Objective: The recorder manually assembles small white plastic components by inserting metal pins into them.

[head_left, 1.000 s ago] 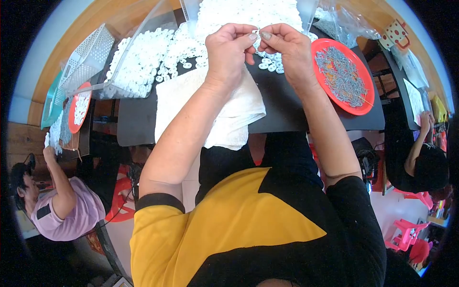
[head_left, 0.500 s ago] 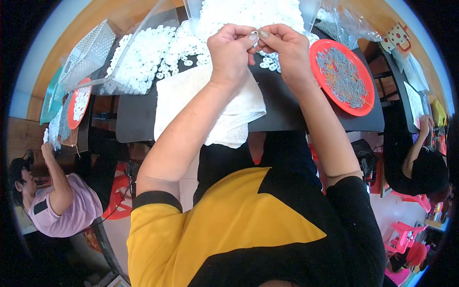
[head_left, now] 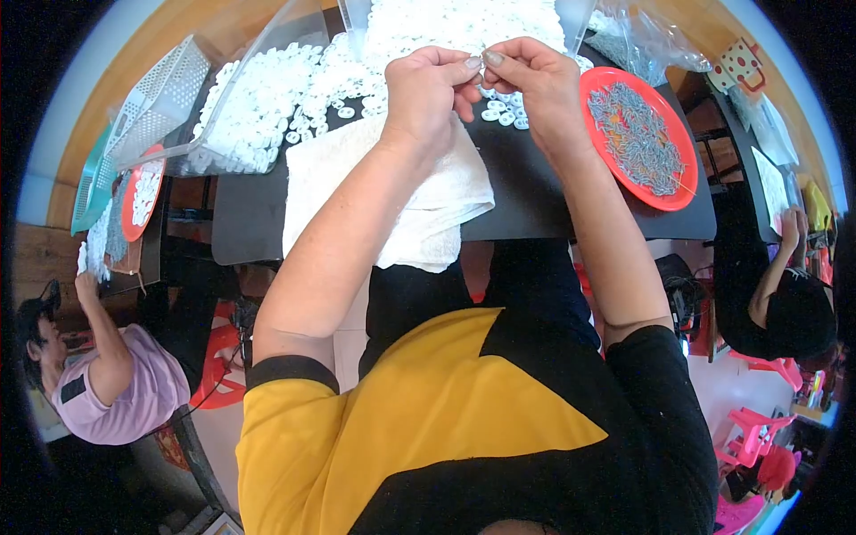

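Note:
My left hand (head_left: 424,96) and my right hand (head_left: 546,93) meet above the far side of the dark table, thumbs and fingers pinched together tip to tip. Whatever sits between the fingertips is tiny and mostly covered; a whitish speck shows there. Small round white plastic pieces with holes (head_left: 506,113) lie on the table just below the right fingers. To the right of that hand is a red plate (head_left: 675,198) heaped with small grey metal pins (head_left: 635,134). A folded white cloth (head_left: 357,196) lies under my left forearm.
White pieces spill from a clear bin (head_left: 259,89) at the left, and more fill a container (head_left: 464,22) behind my hands. A clear plastic bag (head_left: 655,45) stands at the back right. Co-workers sit at either side, one in a pink shirt (head_left: 120,383), one in black (head_left: 798,312).
Both hands stay pinched together in nearly the same place; the fingertips have shifted slightly and cover more of the small whitish thing. The whole view has moved a little.

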{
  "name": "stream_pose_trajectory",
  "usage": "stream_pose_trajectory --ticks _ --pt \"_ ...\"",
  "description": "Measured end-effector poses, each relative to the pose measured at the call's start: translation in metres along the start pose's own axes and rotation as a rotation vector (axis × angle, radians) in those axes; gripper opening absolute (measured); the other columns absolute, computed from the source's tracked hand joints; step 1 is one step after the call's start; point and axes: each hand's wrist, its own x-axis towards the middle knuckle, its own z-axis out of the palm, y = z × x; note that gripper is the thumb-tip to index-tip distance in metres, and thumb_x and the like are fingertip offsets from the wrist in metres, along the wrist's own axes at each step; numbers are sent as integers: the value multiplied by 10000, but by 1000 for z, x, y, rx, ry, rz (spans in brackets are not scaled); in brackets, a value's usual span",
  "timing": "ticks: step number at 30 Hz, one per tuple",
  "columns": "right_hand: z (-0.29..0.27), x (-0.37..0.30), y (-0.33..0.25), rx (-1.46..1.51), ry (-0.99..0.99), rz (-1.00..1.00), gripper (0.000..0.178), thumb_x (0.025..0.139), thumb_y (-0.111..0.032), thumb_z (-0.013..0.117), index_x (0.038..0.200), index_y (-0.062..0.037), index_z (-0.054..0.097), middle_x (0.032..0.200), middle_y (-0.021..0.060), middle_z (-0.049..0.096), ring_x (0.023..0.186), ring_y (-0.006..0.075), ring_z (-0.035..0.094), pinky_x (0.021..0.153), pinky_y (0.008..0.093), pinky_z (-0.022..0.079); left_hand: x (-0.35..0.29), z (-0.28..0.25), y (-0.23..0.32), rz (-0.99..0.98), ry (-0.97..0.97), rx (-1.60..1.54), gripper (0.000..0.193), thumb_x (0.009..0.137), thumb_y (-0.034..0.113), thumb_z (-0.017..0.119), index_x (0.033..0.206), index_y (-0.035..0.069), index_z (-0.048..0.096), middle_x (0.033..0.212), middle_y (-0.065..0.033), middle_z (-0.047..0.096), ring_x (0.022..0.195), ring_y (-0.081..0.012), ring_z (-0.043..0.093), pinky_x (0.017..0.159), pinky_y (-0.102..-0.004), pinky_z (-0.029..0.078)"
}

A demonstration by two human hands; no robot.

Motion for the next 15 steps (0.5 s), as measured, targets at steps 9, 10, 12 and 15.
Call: stream_pose_trajectory --ticks 9,10,12,15 --pt "-3 -1 -2 -48 -42 17 136 890 -142 630 910 -9 650 747 20 629 689 74 569 645 200 440 2 -4 3 -64 -29 78 74 860 41 604 855 -32 616 715 -67 607 562 -120 553 456 -235 423" --pt "-4 0 -2 -57 -68 8 133 893 -142 623 903 -10 644 743 17 623 684 74 564 642 202 438 2 -4 3 -58 -35 81 76 862 45 602 853 -30 616 713 -66 605 562 -119 552 455 -235 424" --pt "-5 -1 0 -78 -61 4 128 896 -135 615 899 -10 640 741 15 618 682 73 560 641 202 435 1 -3 3 -58 -53 104 77 865 47 600 850 -27 615 712 -65 604 561 -117 551 454 -234 425" --pt "-4 -1 -1 -91 -49 2 118 898 -121 604 893 -7 634 736 14 612 680 72 555 639 201 430 0 -4 6 -57 -88 113 78 870 52 596 846 -21 613 709 -65 603 560 -114 551 453 -231 427"
